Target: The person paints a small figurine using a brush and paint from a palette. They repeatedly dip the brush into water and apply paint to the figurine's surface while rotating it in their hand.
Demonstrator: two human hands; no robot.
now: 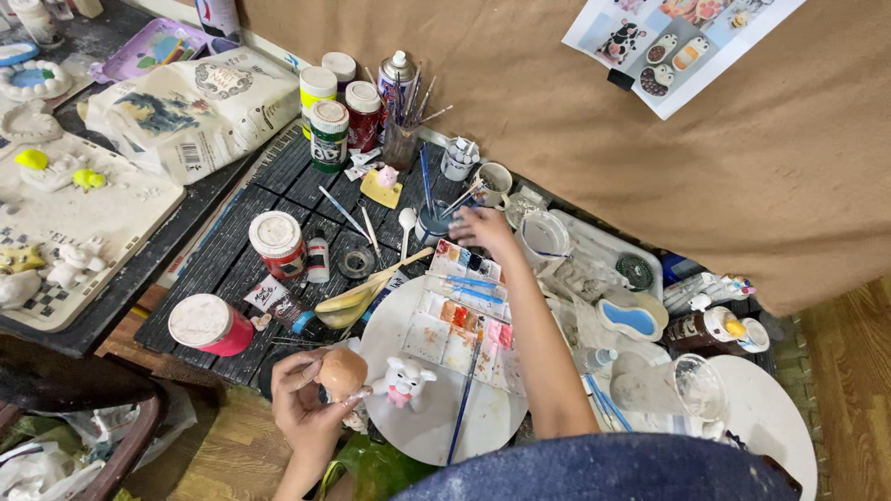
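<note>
While left fingers (302, 385) grip clay figure (342, 371), right arm outstretched, fingers (478, 223) curled over brush (457, 199).

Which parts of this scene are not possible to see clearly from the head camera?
- Right hand: its fingertips blur over the small water cup, so any brush grip is unclear.
- Round tan clay figure: the left hand covers its underside.
- Printed reference sheet: cut by the top edge.
- Clear plastic cup: contents unreadable.
</note>
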